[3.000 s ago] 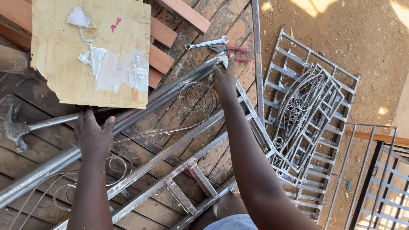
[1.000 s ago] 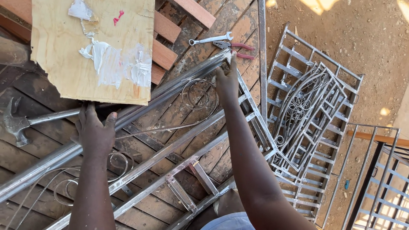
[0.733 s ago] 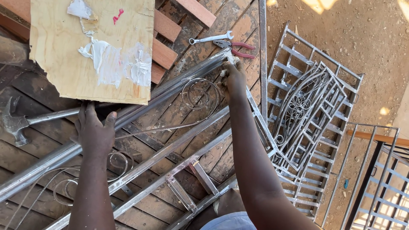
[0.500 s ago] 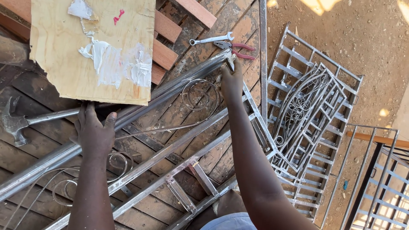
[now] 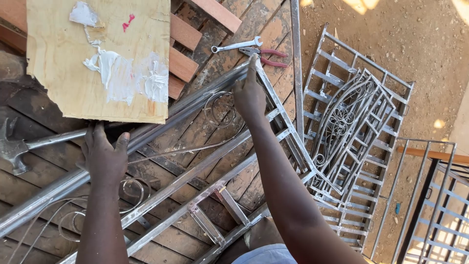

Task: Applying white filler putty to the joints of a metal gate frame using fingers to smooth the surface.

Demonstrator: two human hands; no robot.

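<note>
A wooden floor (image 5: 215,29) of worn planks is seen from above, with sandy ground (image 5: 391,34) to the right. A long metal frame (image 5: 195,171) of welded bars and wire scrolls is laid slantwise across the planks. Its top rail (image 5: 161,120) is gripped by both hands. The left hand (image 5: 103,156) is closed around the rail near its lower end; the right hand (image 5: 249,95) is clasped on the upper corner. A plywood sheet (image 5: 97,54) smeared with white paste is set above the rail. Ornate grilles (image 5: 351,132) are stacked on the ground, just beside the frame. A hammer (image 5: 14,149) is lying at the left edge. A spanner (image 5: 237,45) and red-handled pliers (image 5: 264,53) are placed just beyond the right hand.
</note>
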